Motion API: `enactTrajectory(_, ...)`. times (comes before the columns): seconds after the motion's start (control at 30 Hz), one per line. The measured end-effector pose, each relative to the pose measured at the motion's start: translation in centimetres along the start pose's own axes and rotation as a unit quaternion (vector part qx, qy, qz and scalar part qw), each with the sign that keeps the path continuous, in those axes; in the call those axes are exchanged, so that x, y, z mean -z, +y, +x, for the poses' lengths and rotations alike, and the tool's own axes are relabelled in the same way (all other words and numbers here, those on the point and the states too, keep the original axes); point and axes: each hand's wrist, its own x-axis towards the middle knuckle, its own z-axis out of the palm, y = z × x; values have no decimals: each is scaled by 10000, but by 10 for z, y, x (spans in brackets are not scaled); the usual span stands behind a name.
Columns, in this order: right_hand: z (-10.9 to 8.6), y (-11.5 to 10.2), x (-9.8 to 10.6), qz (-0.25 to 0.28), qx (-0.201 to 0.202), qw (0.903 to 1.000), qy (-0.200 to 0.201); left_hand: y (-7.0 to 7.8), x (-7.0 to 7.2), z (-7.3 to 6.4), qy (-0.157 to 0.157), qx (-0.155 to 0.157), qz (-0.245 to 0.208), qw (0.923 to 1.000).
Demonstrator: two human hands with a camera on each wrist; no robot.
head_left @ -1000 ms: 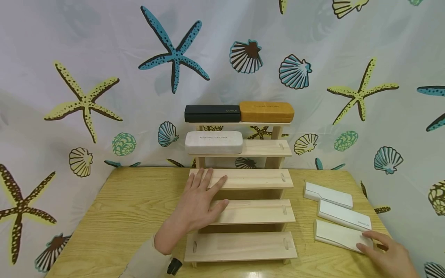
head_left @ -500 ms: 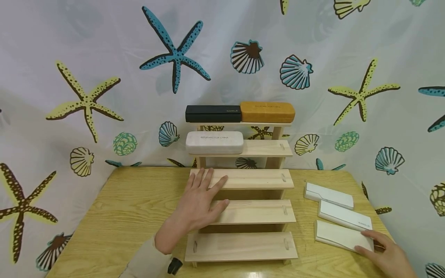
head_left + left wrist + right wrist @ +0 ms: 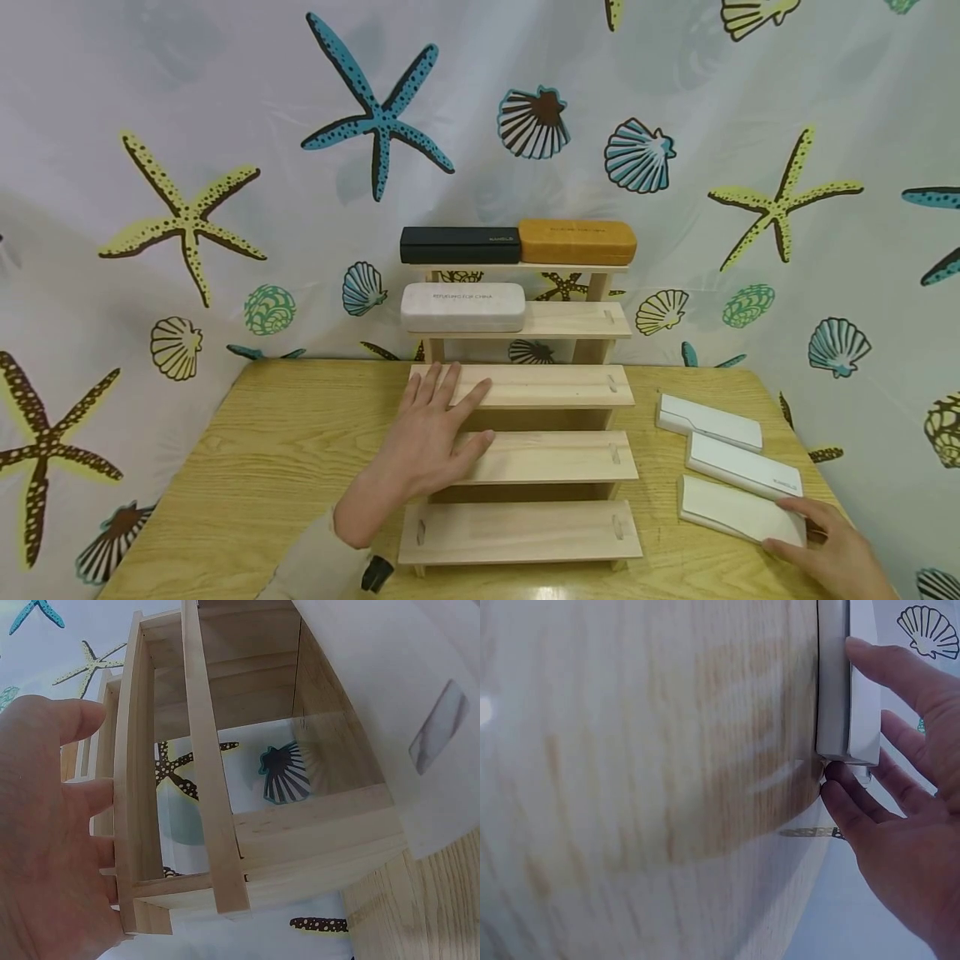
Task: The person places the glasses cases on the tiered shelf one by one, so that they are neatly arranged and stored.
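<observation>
A: Left hand [image 3: 431, 442] was spread, fingers nearly straight, nothing gripped. Right hand [image 3: 836, 546] was pinching one end of a slim case, thumb and index finger at opposite long edges.

B: Got it. Rest, biggest down?

A: Patterned curtain [image 3: 225, 67] round the back and sides. Then the desk [image 3: 300, 425], wood-grain top. On that stood a five-tier wooden rack [image 3: 517, 533], stepping up toward the curtain.

B: Left hand was on the rack?

A: Yes, left part of the third tier down, thumb over the fourth. How hard it pressed, couldn't tell.

B: Cases?

A: Top tier had a black case [image 3: 460, 247] on the left, orange case [image 3: 576, 243] right beside it. Second tier: printed white case [image 3: 462, 310], left half. On the desk, right of the rack: rear white case [image 3: 708, 422], middle white case [image 3: 744, 465], front white case [image 3: 735, 507].

B: Pinched one?

A: Front white case. Seemed flat on the desk, just beside the middle one.

B: Axis?

A: Far-left end to near-right end, skewed against the tiers, which ran left to right. Right hand had the near-right end, so the case stretched leftward from it, toward the rack.

B: Nearer hand?

A: Right, touching. Left was well apart, much of the rack between.

B: Smallest?

A: Lettering [image 3: 784, 484] on the middle white case, too small to read surely.
</observation>
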Motion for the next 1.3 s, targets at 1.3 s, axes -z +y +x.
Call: enactTrajectory(1.3,2,-11,10,-449,-9,9980,-455,2,1,1,57,4,-17,10000)
